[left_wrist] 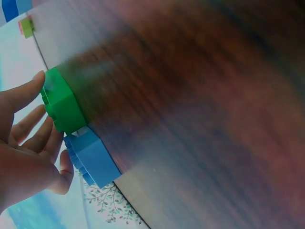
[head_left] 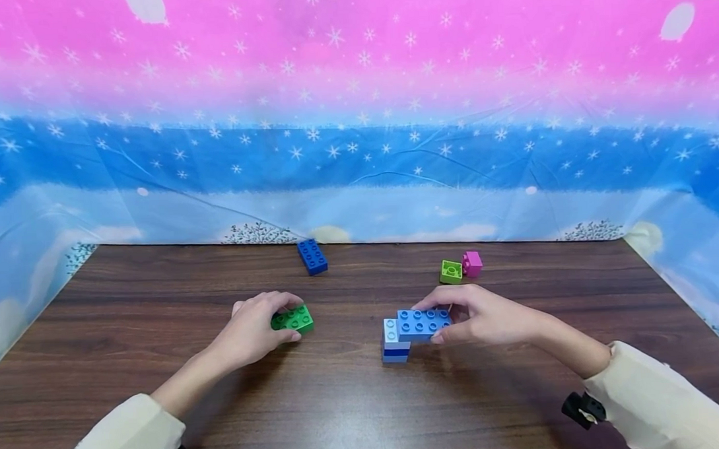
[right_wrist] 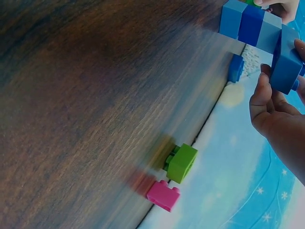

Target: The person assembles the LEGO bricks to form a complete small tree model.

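While the right hand (head_left: 484,314) pinches the mid-blue brick (head_left: 419,323) by its overhanging end atop the small stack (head_left: 395,351), the left hand (head_left: 253,327) has its fingers clamped on the green brick (head_left: 301,319), on or just over the counter (head_left: 330,410). Both bricks (hard plastic, by the look) should be light, stiff and best held by flat sides. No container shows.

Green brick (head_left: 302,318), blue brick (head_left: 424,323), three-layer stack (head_left: 396,353).
Green: studs up, gripped in left hand (head_left: 257,327), left of stack. Blue: eight-studded, studs up, pinched in right hand (head_left: 487,316), one end over stack, remainder overhanging rightward. Stack: upright; pale blue, dark blue, mid-blue, top down.
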The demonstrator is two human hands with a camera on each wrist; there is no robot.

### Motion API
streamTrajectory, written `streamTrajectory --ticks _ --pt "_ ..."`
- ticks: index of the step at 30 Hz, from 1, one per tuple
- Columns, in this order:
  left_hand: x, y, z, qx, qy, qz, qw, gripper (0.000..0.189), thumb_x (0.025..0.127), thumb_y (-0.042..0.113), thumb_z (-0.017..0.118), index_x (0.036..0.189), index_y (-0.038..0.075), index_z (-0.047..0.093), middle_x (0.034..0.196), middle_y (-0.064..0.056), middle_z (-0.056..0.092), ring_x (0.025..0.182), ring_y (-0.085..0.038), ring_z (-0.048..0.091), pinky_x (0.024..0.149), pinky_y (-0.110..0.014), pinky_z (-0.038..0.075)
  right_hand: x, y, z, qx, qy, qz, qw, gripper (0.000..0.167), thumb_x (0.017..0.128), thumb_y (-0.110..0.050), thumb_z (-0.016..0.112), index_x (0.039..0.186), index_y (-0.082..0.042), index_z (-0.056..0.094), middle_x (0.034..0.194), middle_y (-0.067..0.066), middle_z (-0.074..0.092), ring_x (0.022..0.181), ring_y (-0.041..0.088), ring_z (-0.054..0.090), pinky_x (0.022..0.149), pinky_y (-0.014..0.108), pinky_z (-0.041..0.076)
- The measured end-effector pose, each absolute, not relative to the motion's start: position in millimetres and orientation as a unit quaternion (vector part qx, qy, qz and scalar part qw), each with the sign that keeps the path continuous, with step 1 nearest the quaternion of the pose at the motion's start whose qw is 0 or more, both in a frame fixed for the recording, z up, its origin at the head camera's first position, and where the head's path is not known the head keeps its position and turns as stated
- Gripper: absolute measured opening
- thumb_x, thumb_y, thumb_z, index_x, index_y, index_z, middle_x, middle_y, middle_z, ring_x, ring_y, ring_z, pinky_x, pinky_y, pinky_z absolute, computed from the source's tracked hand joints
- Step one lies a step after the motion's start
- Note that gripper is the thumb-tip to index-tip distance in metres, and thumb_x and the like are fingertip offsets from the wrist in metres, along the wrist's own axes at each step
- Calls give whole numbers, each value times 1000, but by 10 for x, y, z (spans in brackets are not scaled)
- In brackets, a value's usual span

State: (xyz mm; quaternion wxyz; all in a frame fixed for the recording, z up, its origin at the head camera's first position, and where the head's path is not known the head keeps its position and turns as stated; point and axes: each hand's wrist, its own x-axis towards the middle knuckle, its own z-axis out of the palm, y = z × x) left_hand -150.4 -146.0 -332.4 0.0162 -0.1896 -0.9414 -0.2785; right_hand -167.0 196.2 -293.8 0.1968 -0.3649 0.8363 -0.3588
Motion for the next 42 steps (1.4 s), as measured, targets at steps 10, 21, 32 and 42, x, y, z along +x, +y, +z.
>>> streamTrajectory --ticks 10,21,32,42 --pt "-1512 -1444 -3340 -185 -944 -273 9 37 74 12 76 108 8 63 98 -3 62 90 -21 57 71 -40 28 -1660 1964 -2926 -351 841 -358 203 38 85 -17 65 122 -17 57 106 -2 55 82 18 50 65 27 44" --pt "-1500 -1440 -3339 -194 -944 -267 11 35 74 10 75 106 9 64 98 -3 63 89 -22 58 70 -40 27 -1656 1970 -2925 -349 841 -359 205 38 85 -18 65 122 -18 57 106 -3 55 81 18 49 63 27 43" --pt "-1476 -1435 -3318 -198 -946 -257 11 34 74 10 75 107 8 64 99 -4 63 89 -22 58 70 -40 26 -1663 1969 -2930 -354 839 -360 205 38 85 -17 65 122 -18 57 106 -3 55 80 17 50 62 27 43" --pt "-1476 -1400 -3282 -205 -946 -253 8 34 75 9 74 108 10 64 105 -4 63 96 -25 57 71 -40 27 -1669 1970 -2940 -355 840 -359 201 38 85 -18 65 122 -16 57 106 -2 55 83 19 49 65 28 43"
